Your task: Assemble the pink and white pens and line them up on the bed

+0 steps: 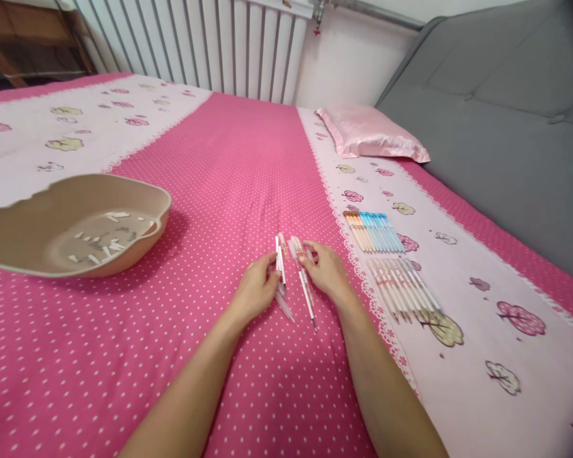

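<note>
Both my hands rest on a pink polka-dot bedspread [229, 165]. My left hand [255, 289] has its fingers curled around a small bundle of pens and refills [281, 264]. Just to the right, my right hand [325, 270] pinches a pink pen barrel [297, 247], with a thin refill [308, 299] lying beneath it and pointing toward me. The two hands are a few centimetres apart.
A beige basin [71, 222] with several small white pieces sits at the left. Rows of orange and blue pens [373, 231] and pale pens [405, 289] lie at the right. A pink pillow [370, 132] and grey headboard [496, 114] lie beyond.
</note>
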The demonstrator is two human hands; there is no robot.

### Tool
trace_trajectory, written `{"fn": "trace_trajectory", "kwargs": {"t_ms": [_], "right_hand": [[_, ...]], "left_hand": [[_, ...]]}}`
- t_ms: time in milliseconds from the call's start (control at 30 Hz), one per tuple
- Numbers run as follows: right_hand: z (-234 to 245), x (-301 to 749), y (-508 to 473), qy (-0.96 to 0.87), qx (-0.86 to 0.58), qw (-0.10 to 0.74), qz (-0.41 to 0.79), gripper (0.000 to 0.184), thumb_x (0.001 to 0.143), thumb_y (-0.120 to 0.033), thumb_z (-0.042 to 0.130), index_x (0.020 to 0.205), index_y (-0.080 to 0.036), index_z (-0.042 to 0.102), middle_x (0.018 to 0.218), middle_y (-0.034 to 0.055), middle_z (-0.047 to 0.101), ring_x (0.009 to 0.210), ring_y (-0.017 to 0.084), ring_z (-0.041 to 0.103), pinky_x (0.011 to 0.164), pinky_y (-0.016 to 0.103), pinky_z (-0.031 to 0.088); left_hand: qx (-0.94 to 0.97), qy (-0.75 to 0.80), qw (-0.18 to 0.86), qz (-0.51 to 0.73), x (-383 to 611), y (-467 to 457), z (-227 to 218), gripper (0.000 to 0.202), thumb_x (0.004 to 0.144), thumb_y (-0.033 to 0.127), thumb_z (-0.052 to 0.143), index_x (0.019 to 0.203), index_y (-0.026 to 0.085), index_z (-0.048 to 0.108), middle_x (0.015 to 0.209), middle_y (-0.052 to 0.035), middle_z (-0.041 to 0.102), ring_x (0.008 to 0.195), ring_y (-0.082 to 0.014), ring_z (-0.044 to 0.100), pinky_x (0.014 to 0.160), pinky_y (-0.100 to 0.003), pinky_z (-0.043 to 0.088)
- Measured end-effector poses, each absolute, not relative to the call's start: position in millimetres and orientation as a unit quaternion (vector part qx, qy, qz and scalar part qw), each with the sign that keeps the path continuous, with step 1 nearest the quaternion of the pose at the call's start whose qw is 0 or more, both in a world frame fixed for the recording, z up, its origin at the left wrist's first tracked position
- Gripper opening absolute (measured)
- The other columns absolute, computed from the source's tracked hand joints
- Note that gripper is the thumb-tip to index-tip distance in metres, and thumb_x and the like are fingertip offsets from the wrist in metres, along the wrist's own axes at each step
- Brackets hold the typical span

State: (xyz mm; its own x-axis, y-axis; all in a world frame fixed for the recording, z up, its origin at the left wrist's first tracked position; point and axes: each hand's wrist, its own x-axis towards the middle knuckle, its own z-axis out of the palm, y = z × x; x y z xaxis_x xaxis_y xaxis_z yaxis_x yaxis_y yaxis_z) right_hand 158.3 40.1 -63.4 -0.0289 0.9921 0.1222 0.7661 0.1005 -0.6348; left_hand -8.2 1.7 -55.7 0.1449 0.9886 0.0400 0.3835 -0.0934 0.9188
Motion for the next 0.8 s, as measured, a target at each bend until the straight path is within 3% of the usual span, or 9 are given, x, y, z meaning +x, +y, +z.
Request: {"fn": "trace_trajectory", "kwargs": {"t_ms": [500, 700, 800], "right_hand": [[-53.6, 160.4, 38.6, -0.681, -0.61, 0.269, 0.303, 0.024, 0.078, -0.028, 0.062, 0.099, -0.015, 0.065, 0.1, 0.0084, 0.068, 0.086, 0.019, 0.062, 0.081, 0.034, 0.047], [-56.8, 157.5, 41.7, -0.717, -0.582, 0.302, 0.237, 0.045, 0.081, -0.023, 0.058, 0.124, -0.014, 0.053, 0.122, 0.0125, 0.059, 0.11, 0.022, 0.055, 0.097, 0.038, 0.041], [-58.2, 150.4, 40.8, -0.776, -0.526, 0.292, 0.19, 0.041, 0.085, -0.022, 0.052, 0.126, -0.019, 0.054, 0.13, 0.0113, 0.052, 0.124, 0.022, 0.044, 0.104, 0.04, 0.033]], "left_hand": [[0.697, 0.56, 0.344, 0.286, -4.0, -2.9, -51.1, 0.024, 0.08, 0.022, 0.05, 0.096, 0.016, 0.066, 0.082, -0.0058, 0.065, 0.072, -0.0183, 0.056, 0.069, -0.03, 0.044], [0.694, 0.61, 0.272, 0.269, -2.0, -7.1, -48.7, 0.027, 0.08, 0.024, 0.052, 0.104, 0.015, 0.063, 0.091, -0.009, 0.062, 0.083, -0.0213, 0.056, 0.075, -0.033, 0.044], [0.692, 0.628, 0.236, 0.267, -3.3, -8.7, -48.3, 0.033, 0.079, 0.028, 0.057, 0.108, 0.014, 0.061, 0.094, -0.01, 0.059, 0.085, -0.0221, 0.057, 0.077, -0.033, 0.045]]}}
